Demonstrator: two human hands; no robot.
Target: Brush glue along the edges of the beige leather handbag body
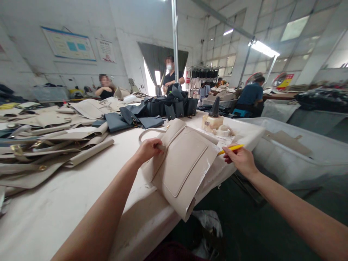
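Observation:
A beige leather bag panel [181,165] with a stitched rectangular pocket [185,163] lies tilted over the white table's edge [160,192]. A curved strap loop [149,132] rises from its upper left corner. My left hand [148,150] rests at the panel's left side, pinching a small flat grey tool [161,147] against the leather. My right hand [240,161] is at the far corner of the panel and grips a yellow pencil [231,149]. White residue streaks the panel's lower right edge.
Beige leather pieces [51,141] lie heaped on the table's left, with navy pieces [116,121] and black bags [168,107] beyond. A dark cone on a pale block [214,119] stands ahead. A grey bin [296,152] sits right. Several co-workers sit or stand farther back.

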